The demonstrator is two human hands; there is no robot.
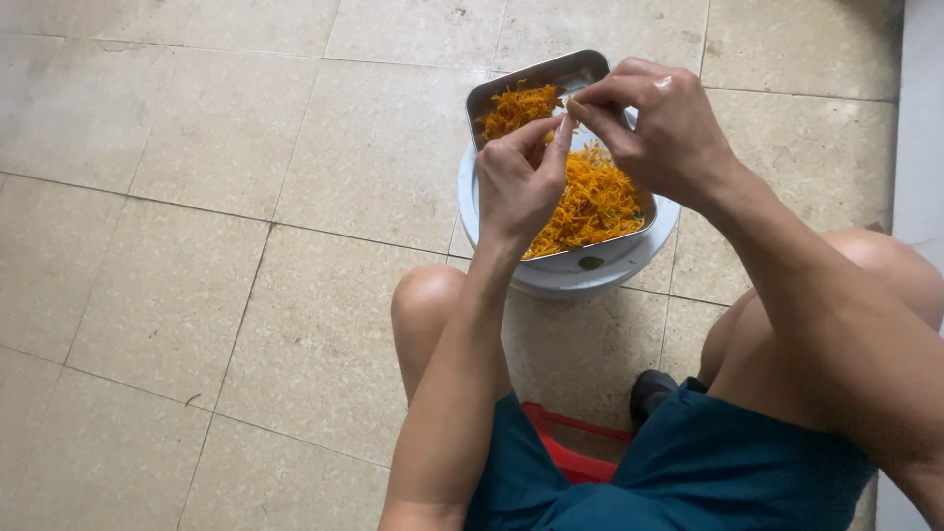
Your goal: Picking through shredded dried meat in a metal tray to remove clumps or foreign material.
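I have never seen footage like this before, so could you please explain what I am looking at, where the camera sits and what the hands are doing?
There is no machine here: these are a person's two bare hands, filmed by one camera worn on the head and looking down. That is why you see the person's own knees, teal shorts and a bit of a red stool at the bottom. On the tiled floor stands a white round basin, and on it rests a metal tray full of orange shreds, possibly flower petals. The left hand and the right hand meet above the tray, their fingertips pinching a small piece between them. It is too small to identify surely.
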